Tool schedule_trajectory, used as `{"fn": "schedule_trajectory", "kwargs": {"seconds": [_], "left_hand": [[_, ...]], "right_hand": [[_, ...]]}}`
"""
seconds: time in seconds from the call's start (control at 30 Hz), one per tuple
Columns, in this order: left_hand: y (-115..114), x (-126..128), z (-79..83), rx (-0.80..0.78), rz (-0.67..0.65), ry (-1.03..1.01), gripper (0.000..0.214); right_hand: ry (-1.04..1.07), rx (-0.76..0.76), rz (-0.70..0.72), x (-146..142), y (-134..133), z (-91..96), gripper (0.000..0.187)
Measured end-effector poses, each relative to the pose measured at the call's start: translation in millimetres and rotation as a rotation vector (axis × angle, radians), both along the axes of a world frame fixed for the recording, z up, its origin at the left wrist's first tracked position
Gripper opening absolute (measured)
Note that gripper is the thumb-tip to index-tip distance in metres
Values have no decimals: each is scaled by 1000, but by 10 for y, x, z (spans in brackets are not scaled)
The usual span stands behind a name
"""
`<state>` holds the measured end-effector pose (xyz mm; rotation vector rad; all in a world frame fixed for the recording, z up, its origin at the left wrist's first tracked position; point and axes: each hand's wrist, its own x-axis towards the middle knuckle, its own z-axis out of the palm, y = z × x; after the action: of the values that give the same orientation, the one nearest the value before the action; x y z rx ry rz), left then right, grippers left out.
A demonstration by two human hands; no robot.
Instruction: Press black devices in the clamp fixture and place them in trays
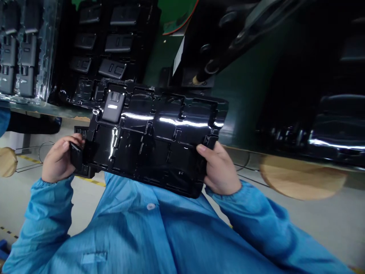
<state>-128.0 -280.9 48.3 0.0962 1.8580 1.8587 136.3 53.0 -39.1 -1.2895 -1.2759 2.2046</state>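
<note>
A glossy black plastic blister tray is held up in front of my body, tilted, its left end over the table's front edge. In its upper left pocket lies one dark plastic casing; the other pockets hold nothing. My right hand grips the tray's right end, thumb on top. At the left end my left hand is closed round a small black plastic casing. Dark blocky parts show beside that hand, partly behind the tray; whether the fingers also touch them I cannot tell.
A black tray with several dark casings stands on the green table at the back left. Left of it is a clear tray with more casings. A black metal arm stands behind. Round wooden stools are below the table edge.
</note>
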Motion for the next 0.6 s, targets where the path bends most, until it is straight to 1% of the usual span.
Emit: {"fn": "schedule_trajectory", "kwargs": {"seconds": [0.1, 0.17, 0.3, 0.4, 0.47, 0.5, 0.53, 0.6], "left_hand": [[95, 0, -46, 18, 23, -67, 28], [136, 18, -65, 17, 12, -107, 30], [137, 59, -93, -84, -56, -219, 33], [121, 82, -122, -151, -102, -254, 39], [120, 99, -148, -164, -99, -248, 42], [122, 110, -162, -167, -89, -240, 43], [124, 122, -176, -169, -79, -234, 44], [128, 153, -199, -168, -62, -230, 45]], "right_hand": [[7, 40, 50, -12, 39, 6, 41], [7, 39, 69, -34, 66, 23, 41], [-24, -13, 91, -116, 112, 73, 48], [-60, 13, 117, -186, 140, 75, 50], [-75, 110, 69, -208, 163, 44, 48], [-86, 201, 20, -206, 178, 29, 47], [-101, 319, -35, -193, 195, 24, 47], [-131, 619, -83, -150, 227, 79, 44]]}}
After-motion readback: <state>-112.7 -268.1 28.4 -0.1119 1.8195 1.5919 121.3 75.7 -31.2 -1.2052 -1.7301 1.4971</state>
